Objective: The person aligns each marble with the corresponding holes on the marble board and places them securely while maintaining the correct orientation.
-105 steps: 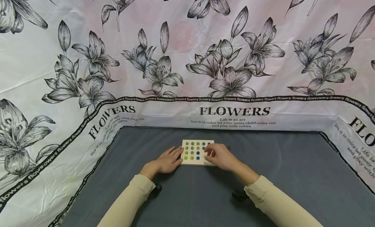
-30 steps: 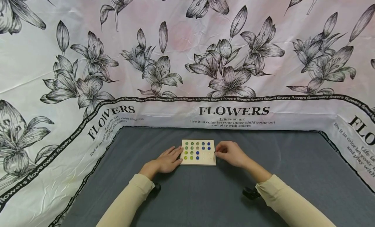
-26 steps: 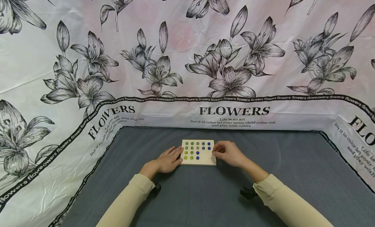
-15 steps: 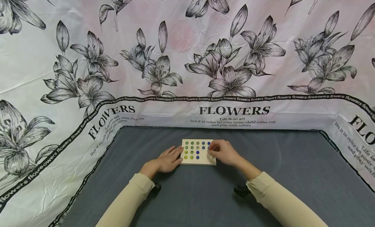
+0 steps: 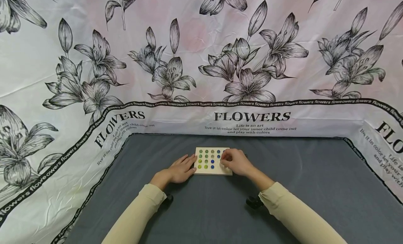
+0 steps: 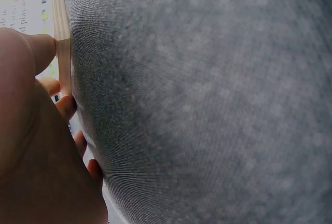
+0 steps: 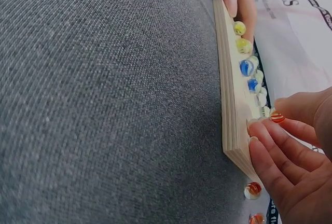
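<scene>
A pale wooden board (image 5: pixel 221 172) with rows of green, yellow and blue glass marbles lies on the grey cloth. My left hand (image 5: pixel 178 170) rests along its left side, fingers extended, with the thumb (image 6: pixel 44 53) touching the board's near edge in the left wrist view. Over the right part of the board, my right hand (image 5: pixel 237 161) pinches an orange-red marble (image 7: pixel 277 116) between thumb and index finger. Its other fingertips (image 7: pixel 254 140) are right at the board's surface. The board's far right corner is hidden behind this hand.
In the right wrist view, two loose reddish marbles, one (image 7: pixel 252 190) nearer and one (image 7: pixel 256 219) at the frame's bottom, lie beyond the board's right end. A flower-printed cloth (image 5: pixel 189 128) rises behind the grey cloth (image 5: pixel 201 209).
After shifting to the right of the board, my right hand has come back left over its right part. My left hand stays at the left side, and the head view has tilted slightly.
</scene>
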`<state>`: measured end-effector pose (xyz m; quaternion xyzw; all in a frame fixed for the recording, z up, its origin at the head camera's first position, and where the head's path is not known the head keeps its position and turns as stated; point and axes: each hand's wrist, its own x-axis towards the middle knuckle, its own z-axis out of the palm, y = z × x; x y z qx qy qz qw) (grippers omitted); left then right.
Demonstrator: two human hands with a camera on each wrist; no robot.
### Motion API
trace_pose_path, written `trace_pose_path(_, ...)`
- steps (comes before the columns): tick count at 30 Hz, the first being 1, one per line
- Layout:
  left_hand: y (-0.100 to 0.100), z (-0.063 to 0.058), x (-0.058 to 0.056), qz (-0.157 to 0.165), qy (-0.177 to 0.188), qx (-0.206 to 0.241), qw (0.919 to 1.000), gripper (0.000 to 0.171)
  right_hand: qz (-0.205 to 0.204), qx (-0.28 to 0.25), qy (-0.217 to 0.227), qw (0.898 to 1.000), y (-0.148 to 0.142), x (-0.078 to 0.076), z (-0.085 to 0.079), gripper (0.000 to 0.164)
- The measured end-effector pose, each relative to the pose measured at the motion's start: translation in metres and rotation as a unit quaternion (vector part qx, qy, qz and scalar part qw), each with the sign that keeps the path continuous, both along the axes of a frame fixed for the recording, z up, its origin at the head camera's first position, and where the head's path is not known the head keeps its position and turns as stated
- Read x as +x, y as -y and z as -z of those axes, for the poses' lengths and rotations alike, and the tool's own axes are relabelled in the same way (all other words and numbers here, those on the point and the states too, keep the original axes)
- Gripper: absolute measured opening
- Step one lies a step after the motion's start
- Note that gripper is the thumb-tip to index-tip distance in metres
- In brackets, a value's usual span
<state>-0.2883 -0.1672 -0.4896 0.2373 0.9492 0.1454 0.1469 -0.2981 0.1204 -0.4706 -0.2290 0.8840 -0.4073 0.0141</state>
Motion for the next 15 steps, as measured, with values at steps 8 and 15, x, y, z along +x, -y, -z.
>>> trace_pose_path(8, 0.0007, 0.0043, -0.0024, -0.001, 0.009, -0.006, 0.9999, 0.063, 0.035, 0.008, 0.009, 0.999, 0.0038, -0.0001, 0.0018, 0.004)
trace_pose_path(15, 0.0006, 0.0030, -0.0026, -0.004, 0.001, -0.001, 1.0000, 0.062, 0.050, 0.004, -0.001, 0.999, 0.0070, 0.0022, 0.0008, 0.004)
